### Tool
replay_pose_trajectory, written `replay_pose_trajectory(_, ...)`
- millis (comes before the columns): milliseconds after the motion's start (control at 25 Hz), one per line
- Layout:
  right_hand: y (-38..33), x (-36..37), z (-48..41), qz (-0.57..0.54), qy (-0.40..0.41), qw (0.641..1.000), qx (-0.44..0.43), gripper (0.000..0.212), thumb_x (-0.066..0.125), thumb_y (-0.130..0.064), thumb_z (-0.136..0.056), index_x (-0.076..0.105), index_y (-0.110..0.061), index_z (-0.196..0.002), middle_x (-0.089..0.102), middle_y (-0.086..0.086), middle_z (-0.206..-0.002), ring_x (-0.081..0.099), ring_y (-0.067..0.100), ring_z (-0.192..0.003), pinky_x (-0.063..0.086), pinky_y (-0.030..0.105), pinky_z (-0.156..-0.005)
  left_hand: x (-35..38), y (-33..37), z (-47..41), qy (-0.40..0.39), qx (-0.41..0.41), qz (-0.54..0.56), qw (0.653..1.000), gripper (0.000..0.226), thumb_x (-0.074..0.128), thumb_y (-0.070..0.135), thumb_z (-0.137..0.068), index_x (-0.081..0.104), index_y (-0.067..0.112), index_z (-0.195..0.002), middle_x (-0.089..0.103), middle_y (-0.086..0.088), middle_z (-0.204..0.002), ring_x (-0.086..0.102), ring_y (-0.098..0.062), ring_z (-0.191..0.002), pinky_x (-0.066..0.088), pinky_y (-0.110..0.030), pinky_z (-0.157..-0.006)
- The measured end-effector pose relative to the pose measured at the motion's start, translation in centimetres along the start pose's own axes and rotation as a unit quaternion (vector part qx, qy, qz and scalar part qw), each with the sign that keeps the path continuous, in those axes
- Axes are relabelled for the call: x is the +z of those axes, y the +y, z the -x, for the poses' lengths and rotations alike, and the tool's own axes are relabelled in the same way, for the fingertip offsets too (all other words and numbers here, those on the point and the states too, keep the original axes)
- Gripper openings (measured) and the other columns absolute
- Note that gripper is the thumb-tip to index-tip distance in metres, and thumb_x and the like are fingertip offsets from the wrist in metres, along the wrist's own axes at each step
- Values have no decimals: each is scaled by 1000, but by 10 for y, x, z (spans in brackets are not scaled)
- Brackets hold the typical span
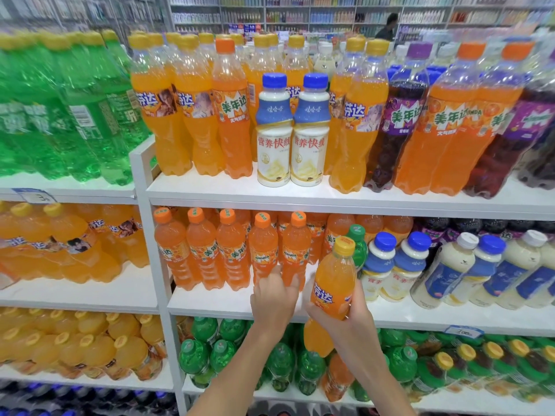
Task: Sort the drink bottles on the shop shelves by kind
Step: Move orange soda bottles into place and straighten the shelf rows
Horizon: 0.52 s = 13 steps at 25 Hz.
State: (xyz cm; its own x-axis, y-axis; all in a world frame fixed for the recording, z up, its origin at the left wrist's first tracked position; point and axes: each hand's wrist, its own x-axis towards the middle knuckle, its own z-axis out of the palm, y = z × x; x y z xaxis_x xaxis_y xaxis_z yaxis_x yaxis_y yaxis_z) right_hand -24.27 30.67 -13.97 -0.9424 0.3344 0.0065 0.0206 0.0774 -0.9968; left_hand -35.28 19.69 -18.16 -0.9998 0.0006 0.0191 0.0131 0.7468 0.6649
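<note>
My right hand (345, 307) grips a yellow-capped orange soda bottle (335, 280) in front of the middle shelf (210, 304). My left hand (274, 295) reaches into that shelf, its fingers around the base of an orange-capped orange bottle (264, 253) in a row of like bottles. Behind the held bottle stands a green bottle (359, 244), and to its right are blue-capped milk drink bottles (378, 265). On the top shelf two blue-capped milk bottles (295, 130) stand among orange sodas, with a purple grape soda (393, 130) further right.
Green soda bottles (60, 109) fill the top left shelf, and yellow-capped orange sodas (60, 244) fill the shelves below. Green and mixed bottles (270, 361) lie on the lower shelf. A white upright (150, 250) divides the units. A person (387, 27) stands far back.
</note>
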Motion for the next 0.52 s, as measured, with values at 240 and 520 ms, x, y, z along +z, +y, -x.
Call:
replay_pose_trajectory(240, -5, 8, 2, -22, -12, 1000, 14, 48, 87, -26, -81, 57, -58, -100, 73, -6, -94, 71, 22, -89, 60, 57, -83, -33, -3, 6, 1, 22, -26, 999, 52, 53, 52, -99, 57, 22, -142, 73, -3, -123, 72, -23, -100, 57, -36, -81)
replay_pose_trajectory(520, -24, 22, -2, -33, -19, 999, -18, 54, 88, -21, -80, 56, -44, -117, 75, -10, -99, 73, 16, -90, 61, 54, -84, -81, 0, 11, 52, 82, 30, 995, 49, 55, 53, -99, 61, 24, -138, 68, 8, -134, 64, -12, -119, 55, -34, -98)
